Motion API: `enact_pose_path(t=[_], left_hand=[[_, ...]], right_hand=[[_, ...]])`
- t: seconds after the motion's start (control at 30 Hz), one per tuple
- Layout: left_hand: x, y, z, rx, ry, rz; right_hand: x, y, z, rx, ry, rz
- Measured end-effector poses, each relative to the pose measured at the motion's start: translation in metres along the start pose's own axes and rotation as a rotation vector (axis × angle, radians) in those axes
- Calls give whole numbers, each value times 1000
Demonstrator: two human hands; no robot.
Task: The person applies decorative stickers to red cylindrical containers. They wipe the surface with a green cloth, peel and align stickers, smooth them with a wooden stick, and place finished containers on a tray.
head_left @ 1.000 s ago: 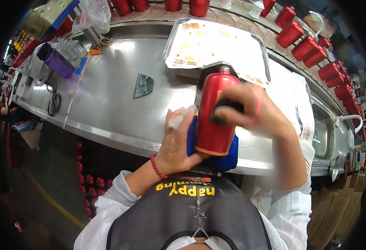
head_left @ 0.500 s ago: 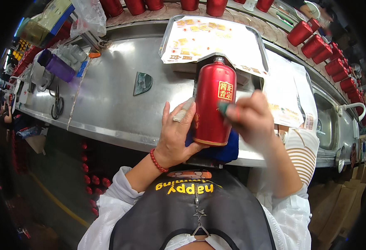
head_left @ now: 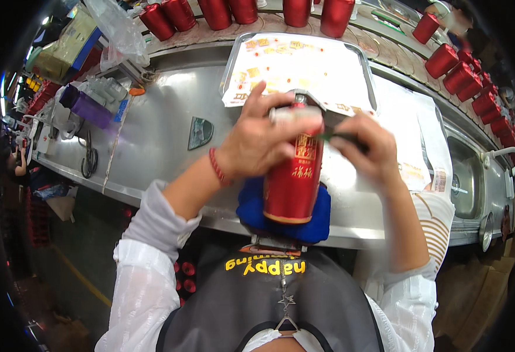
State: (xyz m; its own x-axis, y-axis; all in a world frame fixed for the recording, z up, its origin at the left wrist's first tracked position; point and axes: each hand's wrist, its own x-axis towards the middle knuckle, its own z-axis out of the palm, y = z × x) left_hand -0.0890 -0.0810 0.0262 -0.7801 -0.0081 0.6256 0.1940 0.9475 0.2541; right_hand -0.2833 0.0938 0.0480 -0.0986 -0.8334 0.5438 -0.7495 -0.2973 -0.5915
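A glossy red bottle [head_left: 289,196] with gold characters lies tilted on a blue cloth [head_left: 322,214], neck pointing away from me. My left hand [head_left: 254,138], slightly blurred, reaches across the bottle's upper part from the left, its fingers bent over the front and white wrapping on one of them. They hide part of the shoulder and the gold square label [head_left: 308,146]. At the bottle's right side, my right hand [head_left: 369,146] is closed round a thin dark green piece [head_left: 345,138], whose tip meets the bottle near the label. What kind of tool it is cannot be made out.
Behind the bottle a metal tray [head_left: 225,76] holds sheets of gold and red stickers. A green half-round slab [head_left: 200,133] lies on the steel bench. Red bottles [head_left: 213,13] line the conveyor. A purple drinking bottle [head_left: 87,107] stands left; a sink [head_left: 465,176] is right.
My left hand has moved up from the bottle's lower left side to its upper front. The bottle sits slightly lower in view and is turned, showing more gold characters. My right hand has shifted slightly.
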Motion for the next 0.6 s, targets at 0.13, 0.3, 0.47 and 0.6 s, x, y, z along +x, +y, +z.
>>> enact_pose_path(t=[0.13, 0.3, 0.47, 0.6], left_hand=[[-37, 56, -13, -132, -182, 110], [-20, 41, -24, -549, 137, -563], [21, -8, -2, -1396, 77, -1237], [36, -34, 8, -1270, -255, -1318]], right_hand=[[-10, -24, -34, 116, -236, 42], [41, 74, -80, 50, 57, 139], [154, 258, -118, -245, 316, 470], [241, 389, -143, -625, 163, 451]])
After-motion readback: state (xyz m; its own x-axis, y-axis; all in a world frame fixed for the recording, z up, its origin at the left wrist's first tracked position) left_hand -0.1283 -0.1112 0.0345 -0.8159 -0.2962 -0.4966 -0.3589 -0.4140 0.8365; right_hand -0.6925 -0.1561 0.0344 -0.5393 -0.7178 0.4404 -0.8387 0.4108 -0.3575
